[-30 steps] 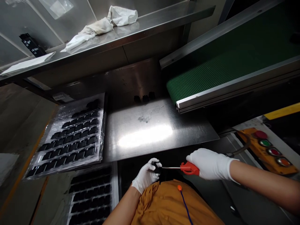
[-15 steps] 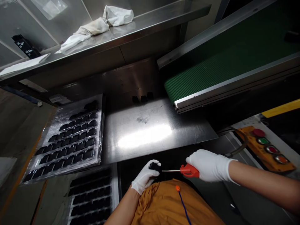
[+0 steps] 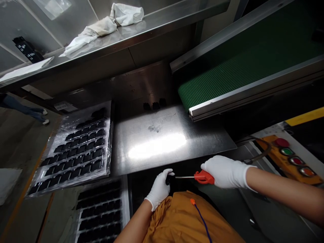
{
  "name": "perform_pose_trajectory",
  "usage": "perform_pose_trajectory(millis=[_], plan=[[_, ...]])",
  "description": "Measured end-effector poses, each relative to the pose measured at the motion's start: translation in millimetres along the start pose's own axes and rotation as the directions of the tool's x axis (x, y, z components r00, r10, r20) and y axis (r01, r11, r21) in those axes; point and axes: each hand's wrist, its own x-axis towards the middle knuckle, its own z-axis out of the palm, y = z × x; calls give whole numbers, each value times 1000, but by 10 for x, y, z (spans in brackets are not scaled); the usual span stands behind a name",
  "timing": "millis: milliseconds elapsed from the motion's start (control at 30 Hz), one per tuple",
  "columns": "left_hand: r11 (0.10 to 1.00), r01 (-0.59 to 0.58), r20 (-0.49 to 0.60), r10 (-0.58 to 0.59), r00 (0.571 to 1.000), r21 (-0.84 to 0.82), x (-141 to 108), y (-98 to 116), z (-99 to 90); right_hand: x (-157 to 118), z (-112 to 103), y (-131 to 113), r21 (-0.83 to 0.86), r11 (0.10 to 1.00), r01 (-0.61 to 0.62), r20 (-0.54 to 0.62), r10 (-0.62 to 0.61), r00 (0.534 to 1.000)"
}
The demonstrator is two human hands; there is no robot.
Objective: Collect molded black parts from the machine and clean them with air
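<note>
My left hand (image 3: pixel 160 187), in a white glove, is closed around a small black part (image 3: pixel 169 179) just in front of my body. The fingers cover most of that part. In my gloved right hand (image 3: pixel 225 171) is a red air blow gun (image 3: pixel 204 177) with a thin metal nozzle pointing left. The nozzle's tip is at the black part; whether it touches cannot be told. A hose runs back from behind the right hand. Several small black parts (image 3: pixel 155 104) lie at the back of the steel table (image 3: pixel 202 143).
To the left, a plastic-wrapped tray (image 3: pixel 108 135) holds rows of black parts, with another tray (image 3: pixel 125 199) below. A green conveyor belt (image 3: pixel 215 81) slopes at the right, near an orange button box (image 3: pixel 291 162). White cloths (image 3: pixel 126 15) lie on a shelf. A person's legs (image 3: pixel 24 108) show far left.
My left hand has turned and risen slightly, with the black part now more hidden by the fingers. The blow gun has moved up a little. A person's legs have come into view at left.
</note>
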Motion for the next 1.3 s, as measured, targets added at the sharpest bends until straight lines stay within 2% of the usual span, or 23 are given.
perform_pose_trajectory(millis=[133, 233, 300, 333, 367, 433, 500, 633, 733, 867, 1000, 1167, 1300], plan=[[997, -69, 3, 69, 998, 18, 1, 37, 0, -5, -49, -1, 10, 1000, -5, 10, 5, 1000], [998, -68, -17, 68, 998, 9, -6, 93, 1, -10, -71, 3, 20, 1000, -15, 27, 14, 1000], [995, -11, -19, 10, 1000, -100, -20, 137, -6, -13, -74, 16, 43, 999, -15, 27, 13, 1000], [971, 51, -10, -55, 998, -235, -29, 154, -14, -15, -72, 24, 47, 999, -18, 15, 17, 1000], [906, 130, 15, -135, 991, -404, -38, 165, -25, -18, -68, 33, 45, 999, -22, 1, 22, 1000], [678, 264, 107, -266, 958, -686, -53, 165, -56, -22, -56, 45, 46, 999, -8, -6, 9, 1000], [491, 321, 172, -325, 930, -810, -59, 138, -98, -23, -40, 50, 60, 998, 28, -6, -27, 1000], [334, 348, 221, -363, 905, -876, -52, 77, -172, -14, -7, 43, 67, 997, 48, -34, -46, 998], [254, 376, 273, -364, 891, -891, -42, 68, -177, -12, 7, 32, 68, 996, 56, -28, -54, 998], [212, 391, 298, -367, 881, -896, -32, 91, -145, -25, 5, 16, 45, 998, 45, -52, -43, 998], [229, 361, 255, -391, 885, -904, -9, 112, -105, -36, -1, -5, 34, 997, 69, -53, -67, 996], [242, 278, 135, -479, 867, -930, 42, 121, -36, -23, 35, -56, -7, 997, 76, -110, -76, 991], [273, 142, -23, -523, 852, -952, 73, 157, -12, -14, 70, -93, -26, 996, 90, -133, -92, 987]])
